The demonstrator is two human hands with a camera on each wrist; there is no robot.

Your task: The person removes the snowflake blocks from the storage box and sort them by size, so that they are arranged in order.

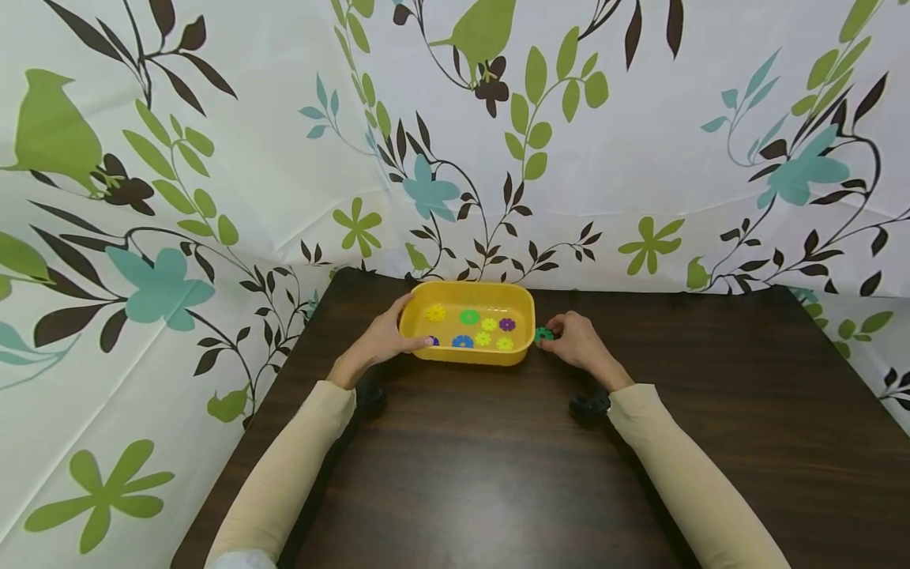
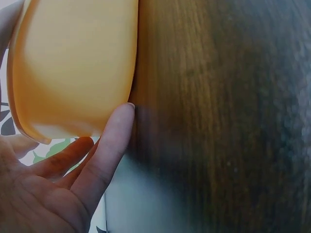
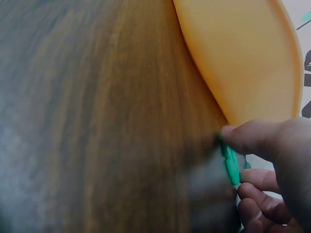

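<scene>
A yellow plastic tub [image 1: 472, 357] sits near the far edge of the table, with several coloured flower-shaped discs in it. My left hand [image 1: 382, 336] holds the tub's left end, thumb at the front and fingers round the side. The left wrist view shows the tub wall [image 2: 73, 68] against these fingers [image 2: 104, 160]. Just off the tub's right end, my right hand [image 1: 579, 344] pinches a green notched disc [image 1: 543, 334]. Seen from the right wrist, that disc [image 3: 232, 167] stands nearly edge-on between thumb and fingers, close to the tub wall [image 3: 243, 58].
In the tub are a green disc [image 1: 469, 317], a blue disc [image 1: 463, 341], a purple disc [image 1: 507, 325] and several yellow ones. The dark wooden table [image 1: 469, 474] extends toward me and to the right. A patterned white cloth [image 1: 441, 237] hangs behind.
</scene>
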